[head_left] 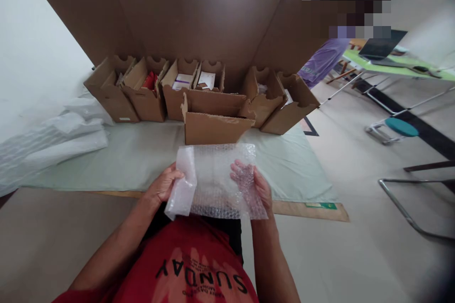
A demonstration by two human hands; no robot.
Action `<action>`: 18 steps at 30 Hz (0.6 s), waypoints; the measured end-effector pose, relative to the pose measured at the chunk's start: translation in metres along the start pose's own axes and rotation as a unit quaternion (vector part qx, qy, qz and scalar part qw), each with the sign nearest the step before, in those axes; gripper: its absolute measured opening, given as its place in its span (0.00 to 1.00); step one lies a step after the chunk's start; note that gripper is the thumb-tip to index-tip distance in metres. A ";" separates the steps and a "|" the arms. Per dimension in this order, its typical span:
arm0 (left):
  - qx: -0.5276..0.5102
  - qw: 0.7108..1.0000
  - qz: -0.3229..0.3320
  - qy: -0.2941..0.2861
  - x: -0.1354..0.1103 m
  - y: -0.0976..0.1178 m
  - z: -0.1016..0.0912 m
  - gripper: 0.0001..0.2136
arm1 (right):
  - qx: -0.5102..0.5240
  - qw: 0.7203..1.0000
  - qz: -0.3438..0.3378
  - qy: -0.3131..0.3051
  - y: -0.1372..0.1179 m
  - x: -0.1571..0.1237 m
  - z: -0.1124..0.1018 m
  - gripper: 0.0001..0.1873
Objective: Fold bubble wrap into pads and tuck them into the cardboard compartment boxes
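Note:
I hold a clear bubble wrap sheet [213, 175] in front of my chest, its left edge folded over. My left hand [161, 187] grips that folded left edge, fingers closed on it. My right hand [254, 184] lies under and against the right side of the sheet, fingers curled on it and showing through the plastic. Just beyond the sheet an open brown cardboard box [211, 123] stands on a pale green mat [142, 156].
A row of several small open cardboard boxes [142, 90] stands behind, backed by a tall cardboard sheet [185, 23]. White plastic packing rolls [57, 142] lie at left. A person in purple [322, 59], a green table [401, 64] and a stool [400, 128] are at right.

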State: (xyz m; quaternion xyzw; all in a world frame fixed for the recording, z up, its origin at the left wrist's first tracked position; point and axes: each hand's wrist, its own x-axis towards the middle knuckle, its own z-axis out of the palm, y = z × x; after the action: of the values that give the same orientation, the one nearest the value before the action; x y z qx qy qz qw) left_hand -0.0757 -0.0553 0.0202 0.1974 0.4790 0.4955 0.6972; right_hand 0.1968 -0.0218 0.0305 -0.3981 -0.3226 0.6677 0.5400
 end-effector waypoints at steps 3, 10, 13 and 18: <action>-0.008 0.999 0.019 0.045 -0.003 0.011 -0.013 0.27 | -0.040 0.998 -0.011 0.042 -0.006 0.003 -0.025 0.19; 0.111 0.978 0.138 0.110 0.004 0.030 -0.032 0.32 | -0.117 0.973 -0.077 0.182 -0.015 0.012 -0.055 0.28; 0.222 0.946 0.184 0.151 0.014 0.036 -0.040 0.33 | -0.176 0.954 -0.116 0.213 -0.021 0.021 -0.061 0.26; 0.278 0.926 0.158 0.198 0.023 0.048 -0.053 0.38 | -0.334 0.910 -0.123 0.213 -0.030 0.036 -0.083 0.21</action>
State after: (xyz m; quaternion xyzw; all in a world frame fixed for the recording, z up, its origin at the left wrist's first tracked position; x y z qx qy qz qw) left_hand -0.1440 -0.0248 0.0206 0.3541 0.6889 0.4747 0.4179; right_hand 0.2797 0.0195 0.0103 -0.6456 -0.4505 0.3480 0.5090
